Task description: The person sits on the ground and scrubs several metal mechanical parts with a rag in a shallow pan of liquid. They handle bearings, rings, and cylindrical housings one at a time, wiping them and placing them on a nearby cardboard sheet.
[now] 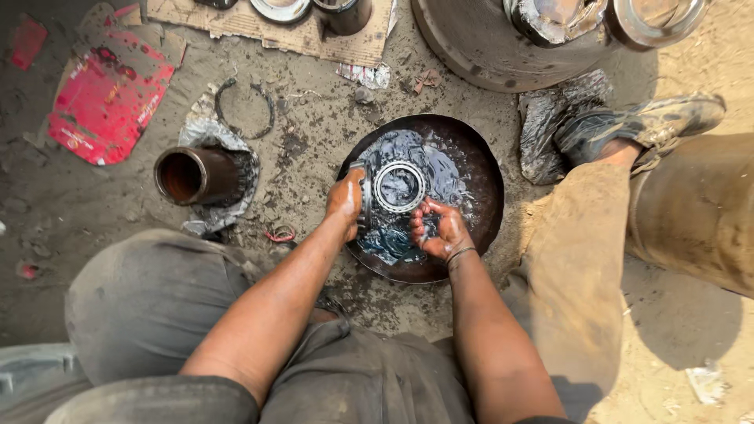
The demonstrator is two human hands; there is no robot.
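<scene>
Washing step, by the look: left hand [345, 200] grips bearing [397, 186] rim, tilted in the pan [491, 188] of dark liquid. Right hand [436, 232] cupped open, wet, just beside it. Next prob needs turning bearing w/ 2 hands.

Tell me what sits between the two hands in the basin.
In the head view, a round metal bearing sits between the left hand and right hand, over dark liquid in the basin.

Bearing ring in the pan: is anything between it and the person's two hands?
Nothing visible. The left hand already grips the bearing ring at its left edge, and the right hand is cupped just below it over the dark liquid in the round pan.
</scene>
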